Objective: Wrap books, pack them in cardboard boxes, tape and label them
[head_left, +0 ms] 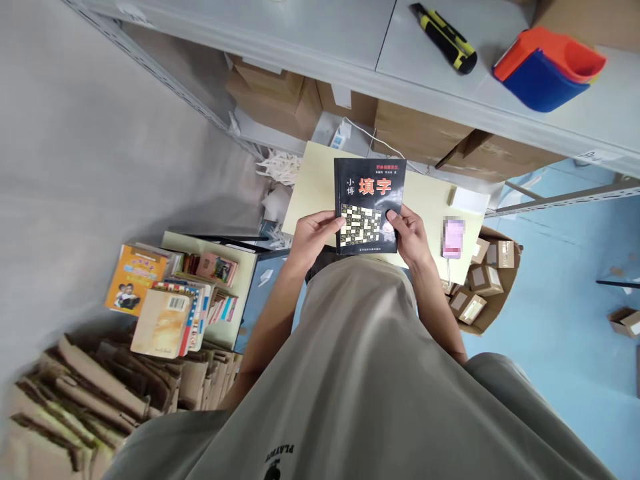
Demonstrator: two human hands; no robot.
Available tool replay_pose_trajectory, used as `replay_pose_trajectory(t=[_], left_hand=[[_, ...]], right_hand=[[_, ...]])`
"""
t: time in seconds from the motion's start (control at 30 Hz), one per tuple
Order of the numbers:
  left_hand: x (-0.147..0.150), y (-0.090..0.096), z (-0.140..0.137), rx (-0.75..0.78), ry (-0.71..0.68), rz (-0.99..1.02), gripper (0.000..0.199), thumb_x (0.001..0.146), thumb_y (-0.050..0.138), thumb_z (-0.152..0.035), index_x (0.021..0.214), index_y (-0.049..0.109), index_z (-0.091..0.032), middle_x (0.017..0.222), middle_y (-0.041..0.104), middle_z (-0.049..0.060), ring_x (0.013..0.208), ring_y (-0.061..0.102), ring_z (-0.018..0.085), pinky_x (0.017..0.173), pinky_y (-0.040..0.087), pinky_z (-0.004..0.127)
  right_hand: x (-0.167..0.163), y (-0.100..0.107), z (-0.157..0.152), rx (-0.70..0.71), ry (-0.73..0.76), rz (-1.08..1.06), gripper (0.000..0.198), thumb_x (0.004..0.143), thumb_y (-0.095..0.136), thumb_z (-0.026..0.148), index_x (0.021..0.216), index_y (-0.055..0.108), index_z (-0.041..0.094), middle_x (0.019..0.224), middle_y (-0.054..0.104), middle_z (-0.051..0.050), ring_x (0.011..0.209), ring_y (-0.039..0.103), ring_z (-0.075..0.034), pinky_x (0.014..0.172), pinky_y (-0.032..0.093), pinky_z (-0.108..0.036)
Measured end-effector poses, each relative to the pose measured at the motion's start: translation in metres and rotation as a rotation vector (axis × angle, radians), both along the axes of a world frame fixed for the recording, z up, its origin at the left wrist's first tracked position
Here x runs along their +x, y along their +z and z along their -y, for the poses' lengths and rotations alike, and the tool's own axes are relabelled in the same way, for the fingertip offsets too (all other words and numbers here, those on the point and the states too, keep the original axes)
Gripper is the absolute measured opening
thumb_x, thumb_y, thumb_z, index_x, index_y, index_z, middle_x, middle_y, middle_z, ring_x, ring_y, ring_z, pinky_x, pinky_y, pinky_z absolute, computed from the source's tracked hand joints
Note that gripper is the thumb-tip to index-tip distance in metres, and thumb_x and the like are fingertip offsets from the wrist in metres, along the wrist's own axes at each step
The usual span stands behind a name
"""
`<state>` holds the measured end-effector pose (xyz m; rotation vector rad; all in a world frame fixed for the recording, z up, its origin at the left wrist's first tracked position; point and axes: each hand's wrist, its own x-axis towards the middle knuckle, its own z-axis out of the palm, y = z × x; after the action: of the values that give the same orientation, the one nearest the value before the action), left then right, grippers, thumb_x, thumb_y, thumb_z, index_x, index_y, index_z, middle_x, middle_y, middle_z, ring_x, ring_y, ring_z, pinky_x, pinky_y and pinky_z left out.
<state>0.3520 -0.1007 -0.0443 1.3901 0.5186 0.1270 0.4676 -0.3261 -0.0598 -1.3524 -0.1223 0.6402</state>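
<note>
A black book with orange Chinese characters and a crossword-like grid on its cover is held upright to my view, front cover facing me. My left hand grips its left edge, thumb on the cover and fingers behind. On the opposite edge, my right hand holds it the same way, thumb pressed near the grid. The fingers behind the book are hidden. Below and beyond the book is a pale yellow tabletop, with a phone lying on its right side, attached to a cable.
A utility knife and an orange-and-blue tape dispenser lie on the grey shelf above. Stacked books stand at left, above flattened cardboard. A carton of small boxes sits right of the table.
</note>
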Motion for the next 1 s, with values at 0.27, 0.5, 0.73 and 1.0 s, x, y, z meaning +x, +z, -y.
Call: replay_pose_trajectory(t=[0.27, 0.5, 0.73, 1.0], left_hand=[[0.000, -0.006, 0.017, -0.016, 0.137, 0.004, 0.058, 0.071, 0.110, -0.069, 0.099, 0.095, -0.020, 0.105, 0.092, 0.011, 0.100, 0.086, 0.028, 0.097, 0.071, 0.041], [0.000, -0.004, 0.044, 0.190, 0.201, -0.031, 0.049, 0.087, 0.099, -0.060, 0.115, 0.097, -0.020, 0.112, 0.093, 0.008, 0.098, 0.087, 0.028, 0.092, 0.072, 0.040], [-0.003, -0.007, 0.062, 0.122, 0.030, 0.037, 0.052, 0.086, 0.101, -0.057, 0.127, 0.092, -0.025, 0.124, 0.093, 0.009, 0.109, 0.090, 0.030, 0.102, 0.073, 0.044], [-0.008, -0.001, 0.028, -0.045, 0.156, -0.031, 0.066, 0.077, 0.107, -0.054, 0.129, 0.086, -0.021, 0.110, 0.093, 0.010, 0.096, 0.090, 0.027, 0.080, 0.072, 0.035]], right_hand=[[0.006, -0.010, 0.002, -0.109, -0.040, 0.110, 0.062, 0.088, 0.091, 0.086, 0.110, 0.084, 0.029, 0.075, 0.071, 0.003, 0.067, 0.066, -0.016, 0.064, 0.063, -0.031], [-0.017, -0.007, -0.021, -0.201, -0.054, 0.241, 0.078, 0.089, 0.089, 0.086, 0.141, 0.083, 0.028, 0.146, 0.085, -0.014, 0.136, 0.081, -0.036, 0.110, 0.073, -0.053], [-0.028, -0.003, -0.028, -0.248, -0.107, 0.236, 0.067, 0.091, 0.085, 0.089, 0.113, 0.082, 0.026, 0.106, 0.087, -0.006, 0.106, 0.083, -0.029, 0.095, 0.074, -0.043], [-0.012, -0.009, -0.007, -0.123, -0.077, 0.188, 0.065, 0.087, 0.092, 0.086, 0.113, 0.084, 0.027, 0.107, 0.087, -0.005, 0.106, 0.080, -0.029, 0.099, 0.072, -0.046]])
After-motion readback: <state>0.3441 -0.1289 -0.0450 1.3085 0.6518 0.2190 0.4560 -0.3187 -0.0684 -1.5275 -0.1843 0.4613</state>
